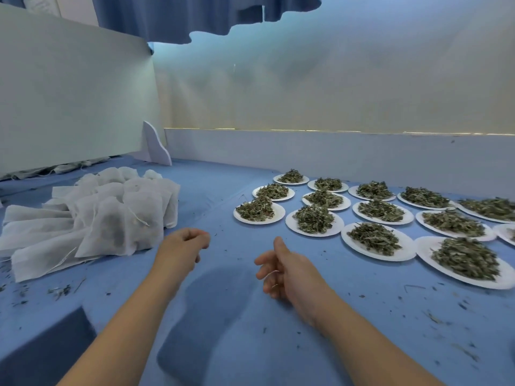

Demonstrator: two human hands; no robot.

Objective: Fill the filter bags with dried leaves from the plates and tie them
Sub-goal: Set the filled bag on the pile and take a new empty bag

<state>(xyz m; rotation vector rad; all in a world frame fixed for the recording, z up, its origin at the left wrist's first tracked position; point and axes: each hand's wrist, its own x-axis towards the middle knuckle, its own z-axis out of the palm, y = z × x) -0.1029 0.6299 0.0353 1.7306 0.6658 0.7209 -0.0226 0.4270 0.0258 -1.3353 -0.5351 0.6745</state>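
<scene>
Over on your left, the heap of filter bags (111, 218) sits on the blue counter (237, 316). Most look stuffed and drawn shut, strings trailing. The flatter ones at the far-left edge look unfilled, but I can't say for sure. There are leaf crumbs (60, 291) scattered in front of the heap.

Your left hand (181, 250) hovers just right of the heap with its fingers loosely curled, holding nothing. Your right hand (287, 270) is near it, fingers also relaxed and half curled, with nothing in it that I can make out. So I'd guess you're between bags.

To the right, the white plates (345, 238) are lined up in rows, each with a mound of dried leaves (373, 238).

For the next bag, I'd grab a flat one with the left hand and spread its mouth wide. Then bring it right up beside the nearest plate instead of carrying the leaves across the counter. That stuff is light and crumbly, so scoop with the fingers cupped. Tip the leaves in low, shake them down, then pull the string snug before knotting.
</scene>
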